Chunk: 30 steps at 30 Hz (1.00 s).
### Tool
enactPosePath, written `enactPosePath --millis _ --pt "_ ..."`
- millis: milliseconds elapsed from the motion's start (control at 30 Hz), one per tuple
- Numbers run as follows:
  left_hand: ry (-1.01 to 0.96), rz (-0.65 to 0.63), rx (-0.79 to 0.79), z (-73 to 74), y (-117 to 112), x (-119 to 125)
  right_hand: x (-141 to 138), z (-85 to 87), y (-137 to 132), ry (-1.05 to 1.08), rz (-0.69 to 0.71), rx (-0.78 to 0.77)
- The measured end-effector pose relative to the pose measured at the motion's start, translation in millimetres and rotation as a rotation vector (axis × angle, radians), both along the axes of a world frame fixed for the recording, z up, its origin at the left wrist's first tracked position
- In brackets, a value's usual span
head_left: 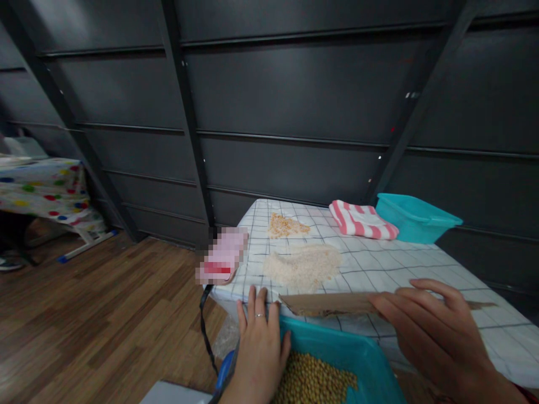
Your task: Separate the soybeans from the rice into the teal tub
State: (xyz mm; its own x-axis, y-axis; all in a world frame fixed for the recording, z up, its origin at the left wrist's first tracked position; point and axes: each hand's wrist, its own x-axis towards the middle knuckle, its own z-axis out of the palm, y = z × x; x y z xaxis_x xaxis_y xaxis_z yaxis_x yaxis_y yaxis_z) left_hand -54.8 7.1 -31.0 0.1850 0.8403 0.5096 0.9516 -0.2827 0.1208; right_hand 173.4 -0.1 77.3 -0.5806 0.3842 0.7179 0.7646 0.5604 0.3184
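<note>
My left hand (257,342) grips the far left corner of a teal tub (337,348) that holds yellow beans (314,381); its fingers reach onto the checked tablecloth (400,264). My right hand (438,331) is closed on a flat strip of brown cardboard (328,303), held on edge along the table just beyond the tub. Past the cardboard lie a pile of pale white grain (303,265) and, farther back, a smaller heap of yellowish grain (287,225).
A red-and-white striped cloth (362,219) and a second teal tub (415,217) sit at the table's far right. A blurred pink object (223,255) rests at the left corner, a black strap (205,325) hanging below. Dark panelled wall behind; wooden floor and a dotted-cloth table (42,188) to the left.
</note>
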Motion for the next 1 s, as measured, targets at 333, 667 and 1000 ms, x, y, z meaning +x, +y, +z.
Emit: enactPosePath --millis 333,667,1000 --pt "-0.002 -0.003 0.016 0.9 0.4 -0.8 -3.9 9.6 -5.4 0.049 0.063 0.026" --pt "0.005 -0.02 0.011 3.0 -0.9 -0.4 -2.5 3.0 2.8 -0.012 -0.011 0.005" --pt "0.043 -0.016 0.071 0.9 1.0 0.4 -0.9 3.9 0.1 0.034 0.058 -0.015"
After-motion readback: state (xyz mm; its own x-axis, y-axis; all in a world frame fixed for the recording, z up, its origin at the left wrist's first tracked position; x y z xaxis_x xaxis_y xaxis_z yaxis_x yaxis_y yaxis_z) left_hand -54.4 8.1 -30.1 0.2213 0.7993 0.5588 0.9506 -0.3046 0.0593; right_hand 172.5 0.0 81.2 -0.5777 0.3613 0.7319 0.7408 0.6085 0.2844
